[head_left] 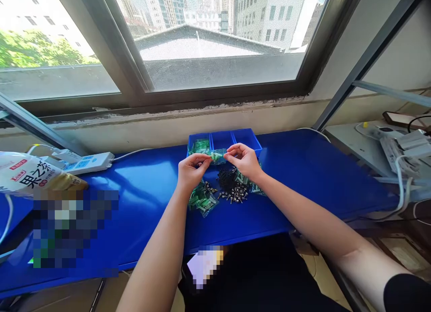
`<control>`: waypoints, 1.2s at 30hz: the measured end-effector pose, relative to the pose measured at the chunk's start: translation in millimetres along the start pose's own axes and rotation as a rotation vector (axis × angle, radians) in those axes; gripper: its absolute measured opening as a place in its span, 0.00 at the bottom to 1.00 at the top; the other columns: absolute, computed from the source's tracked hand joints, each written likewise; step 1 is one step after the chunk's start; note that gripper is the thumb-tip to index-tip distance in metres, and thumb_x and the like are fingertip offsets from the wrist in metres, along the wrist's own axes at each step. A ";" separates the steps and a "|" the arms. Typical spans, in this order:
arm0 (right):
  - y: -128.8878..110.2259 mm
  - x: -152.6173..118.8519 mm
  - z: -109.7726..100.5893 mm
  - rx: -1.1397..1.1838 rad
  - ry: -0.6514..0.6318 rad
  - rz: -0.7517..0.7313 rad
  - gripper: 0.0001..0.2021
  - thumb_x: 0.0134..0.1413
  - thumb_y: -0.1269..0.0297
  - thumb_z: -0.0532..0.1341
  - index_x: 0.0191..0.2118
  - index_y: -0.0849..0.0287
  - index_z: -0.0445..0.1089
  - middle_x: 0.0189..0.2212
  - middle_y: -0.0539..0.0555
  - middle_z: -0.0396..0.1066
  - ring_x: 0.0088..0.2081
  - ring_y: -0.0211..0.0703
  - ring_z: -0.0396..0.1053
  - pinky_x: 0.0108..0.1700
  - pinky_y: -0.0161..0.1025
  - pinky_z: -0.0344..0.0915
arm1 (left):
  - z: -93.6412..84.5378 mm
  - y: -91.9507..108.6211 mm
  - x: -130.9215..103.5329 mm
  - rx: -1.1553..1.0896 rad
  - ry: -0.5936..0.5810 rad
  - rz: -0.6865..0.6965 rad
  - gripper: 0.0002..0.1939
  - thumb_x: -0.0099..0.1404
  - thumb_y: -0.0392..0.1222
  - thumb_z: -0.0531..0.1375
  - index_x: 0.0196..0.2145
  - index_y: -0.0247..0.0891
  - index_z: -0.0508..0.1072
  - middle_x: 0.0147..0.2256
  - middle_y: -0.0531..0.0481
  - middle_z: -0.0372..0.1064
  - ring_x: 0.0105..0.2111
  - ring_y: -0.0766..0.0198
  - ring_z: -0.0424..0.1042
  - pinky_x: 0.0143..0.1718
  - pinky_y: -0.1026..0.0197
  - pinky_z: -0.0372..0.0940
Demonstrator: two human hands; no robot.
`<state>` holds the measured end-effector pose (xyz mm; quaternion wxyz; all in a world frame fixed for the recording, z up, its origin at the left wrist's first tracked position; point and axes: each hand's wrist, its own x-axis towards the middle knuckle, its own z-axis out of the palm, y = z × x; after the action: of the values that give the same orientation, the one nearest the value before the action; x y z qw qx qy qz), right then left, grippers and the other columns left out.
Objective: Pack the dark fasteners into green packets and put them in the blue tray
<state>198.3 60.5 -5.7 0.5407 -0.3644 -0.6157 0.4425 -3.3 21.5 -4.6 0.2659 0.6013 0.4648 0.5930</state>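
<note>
Between them, my left hand (192, 169) and my right hand (245, 161) stretch a small clear green plastic bag (218, 156) with pale pieces inside. Each hand pinches one end of it, just in front of a blue divided tray (258, 146). More green bags (202, 145) fill the tray's left compartment. Below my hands lie a heap of black small parts (226, 179) and a scatter of metal-tipped pieces (237, 193). A pile of green bags (204, 199) rests by my left wrist, and others (258, 189) are partly hidden under my right wrist.
On the left are a bottle with a printed label (37, 175), a white power strip (90, 163) and a blurred-out item (70, 226). Metal shelf posts (367, 60) frame the blue table (323, 177). A window (215, 42) is behind; cables and a white device (397, 150) are at right.
</note>
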 end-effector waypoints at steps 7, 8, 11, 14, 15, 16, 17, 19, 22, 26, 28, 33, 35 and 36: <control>-2.1 -7.3 7.7 -0.033 -0.064 -0.006 0.18 0.49 0.51 0.72 0.41 0.58 0.75 0.33 0.54 0.79 0.30 0.40 0.72 0.32 0.38 0.66 | -0.2 4.7 -0.5 0.007 -0.011 -0.044 0.17 0.57 0.47 0.72 0.42 0.38 0.77 0.32 0.47 0.81 0.31 0.60 0.80 0.30 0.61 0.72; -3.3 -8.5 9.0 -0.040 -0.051 -0.024 0.17 0.50 0.52 0.71 0.41 0.58 0.76 0.33 0.55 0.79 0.31 0.41 0.73 0.32 0.39 0.66 | -0.9 5.0 0.1 0.018 0.005 -0.039 0.18 0.57 0.47 0.72 0.43 0.38 0.78 0.33 0.46 0.81 0.32 0.59 0.81 0.31 0.61 0.73; -6.8 -9.1 9.5 -0.062 0.014 -0.077 0.13 0.54 0.55 0.69 0.40 0.58 0.76 0.34 0.54 0.78 0.32 0.40 0.72 0.33 0.38 0.65 | -4.4 5.7 2.6 0.022 0.066 -0.038 0.22 0.58 0.47 0.72 0.48 0.37 0.78 0.35 0.45 0.82 0.35 0.58 0.81 0.35 0.60 0.74; -7.5 -6.2 5.9 -0.042 0.062 -0.075 0.14 0.53 0.56 0.70 0.41 0.57 0.71 0.32 0.51 0.76 0.27 0.36 0.67 0.30 0.37 0.62 | -7.1 5.4 3.8 -0.027 0.039 -0.073 0.23 0.57 0.48 0.72 0.48 0.36 0.79 0.35 0.43 0.82 0.36 0.57 0.81 0.36 0.59 0.74; -7.1 -5.1 4.5 -0.028 0.071 -0.064 0.15 0.53 0.56 0.70 0.41 0.56 0.70 0.31 0.50 0.76 0.26 0.35 0.66 0.29 0.37 0.62 | -7.3 5.1 3.7 -0.040 0.018 -0.086 0.23 0.57 0.49 0.72 0.47 0.35 0.80 0.35 0.43 0.81 0.36 0.58 0.81 0.35 0.60 0.74; -6.7 -4.1 3.4 -0.018 0.070 -0.054 0.15 0.52 0.56 0.70 0.41 0.56 0.68 0.31 0.49 0.76 0.25 0.35 0.65 0.29 0.36 0.62 | -7.1 4.8 3.5 -0.047 0.001 -0.096 0.23 0.56 0.50 0.72 0.47 0.35 0.80 0.34 0.43 0.81 0.34 0.59 0.80 0.33 0.61 0.73; -6.4 -3.4 2.5 -0.019 0.060 -0.049 0.16 0.52 0.56 0.70 0.42 0.56 0.68 0.31 0.50 0.76 0.25 0.35 0.66 0.30 0.37 0.62 | -6.6 4.4 3.1 -0.048 -0.010 -0.103 0.23 0.56 0.50 0.72 0.47 0.36 0.80 0.34 0.44 0.81 0.32 0.61 0.79 0.31 0.62 0.72; -6.0 -3.1 1.9 -0.044 0.041 -0.054 0.16 0.52 0.56 0.70 0.42 0.56 0.69 0.32 0.51 0.76 0.28 0.37 0.68 0.31 0.37 0.63 | -5.4 3.6 2.5 -0.041 -0.019 -0.109 0.23 0.56 0.50 0.72 0.47 0.36 0.81 0.32 0.45 0.80 0.28 0.64 0.76 0.27 0.64 0.68; -4.9 -4.8 3.4 -0.066 0.014 -0.062 0.16 0.54 0.56 0.69 0.45 0.56 0.72 0.33 0.52 0.77 0.29 0.38 0.69 0.32 0.38 0.63 | -4.2 2.1 2.5 -0.029 0.000 -0.103 0.20 0.55 0.50 0.72 0.44 0.37 0.82 0.31 0.46 0.79 0.25 0.67 0.73 0.25 0.65 0.66; -1.7 -7.2 6.3 -0.083 -0.040 -0.059 0.18 0.54 0.57 0.68 0.50 0.56 0.74 0.33 0.52 0.77 0.28 0.37 0.68 0.32 0.39 0.64 | -5.0 0.2 3.5 -0.010 0.013 -0.100 0.17 0.55 0.49 0.72 0.40 0.37 0.83 0.33 0.46 0.80 0.25 0.68 0.71 0.26 0.65 0.66; -1.0 -7.4 6.8 -0.097 -0.038 -0.067 0.19 0.55 0.58 0.68 0.51 0.57 0.75 0.34 0.53 0.77 0.29 0.38 0.69 0.32 0.39 0.65 | -5.5 -0.5 3.7 0.010 0.020 -0.091 0.16 0.56 0.49 0.72 0.39 0.37 0.83 0.33 0.45 0.80 0.24 0.68 0.71 0.26 0.65 0.65; -2.8 -5.7 5.0 -0.139 0.002 -0.084 0.16 0.56 0.59 0.67 0.48 0.58 0.78 0.35 0.55 0.78 0.33 0.41 0.71 0.34 0.40 0.67 | -5.6 -1.2 3.1 0.032 0.037 -0.068 0.17 0.57 0.49 0.71 0.42 0.38 0.83 0.35 0.45 0.80 0.23 0.68 0.70 0.24 0.65 0.64; -2.5 -4.7 4.6 -0.133 0.011 -0.069 0.14 0.54 0.58 0.68 0.45 0.58 0.78 0.35 0.56 0.78 0.33 0.41 0.72 0.34 0.40 0.67 | -5.7 -1.4 2.9 0.043 0.025 -0.070 0.17 0.58 0.49 0.70 0.42 0.38 0.83 0.35 0.46 0.80 0.23 0.69 0.70 0.24 0.65 0.64; -1.9 -4.2 4.7 -0.124 0.018 -0.059 0.13 0.53 0.58 0.68 0.43 0.59 0.78 0.35 0.56 0.78 0.32 0.41 0.72 0.34 0.40 0.68 | -5.9 -1.6 2.9 0.052 0.018 -0.071 0.17 0.58 0.49 0.70 0.42 0.38 0.83 0.34 0.46 0.80 0.23 0.69 0.70 0.24 0.65 0.64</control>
<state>194.4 55.3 -5.5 0.5354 -0.3827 -0.6476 0.3842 -9.7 23.3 -3.7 0.2671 0.5859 0.5032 0.5764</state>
